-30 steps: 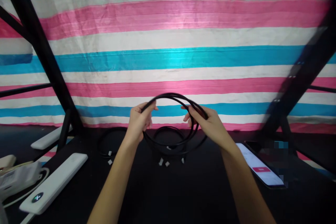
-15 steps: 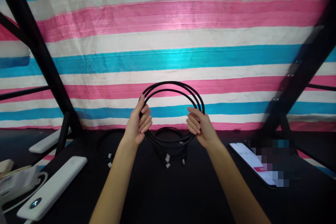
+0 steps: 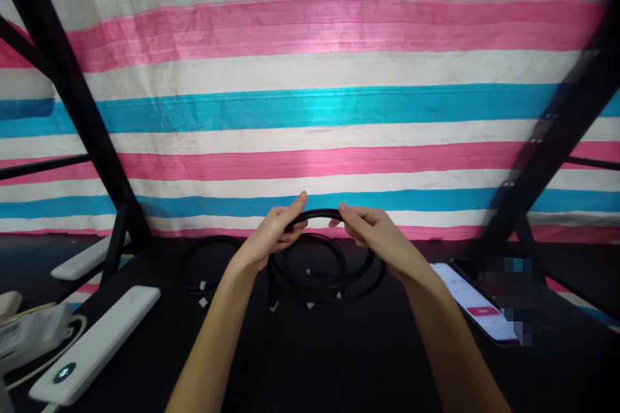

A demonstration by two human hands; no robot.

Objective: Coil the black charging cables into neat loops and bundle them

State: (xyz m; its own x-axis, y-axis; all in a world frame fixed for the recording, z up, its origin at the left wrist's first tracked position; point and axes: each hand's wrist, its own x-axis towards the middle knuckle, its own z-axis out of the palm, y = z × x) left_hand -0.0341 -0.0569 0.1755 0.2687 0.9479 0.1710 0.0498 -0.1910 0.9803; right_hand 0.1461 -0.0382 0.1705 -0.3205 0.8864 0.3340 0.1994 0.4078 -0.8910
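Note:
Between my two hands a coiled black cable (image 3: 321,213) is held up, its strands gathered together at the top. My left hand (image 3: 277,230) is closed around the left side of the bundle, thumb pointing up. On the other side my right hand (image 3: 371,227) pinches the strands between thumb and fingers. The lower loops hang in front of another black coil (image 3: 314,236) on the tabletop, and where one ends and the other begins is hard to tell. Small pale connector ends (image 3: 274,306) show below the loops.
Another black cable coil (image 3: 183,264) lies left of my left arm. Further left are a white power bank (image 3: 101,342), a second white bar (image 3: 84,259) and a white adapter (image 3: 36,335) with its cord. A lit phone (image 3: 484,316) rests at right. Black frame legs (image 3: 92,122) flank a striped sheet.
Both hands have come closer together and turned inward. The raised, open round coil has dropped lower, and its top strands are now bunched together between my hands.

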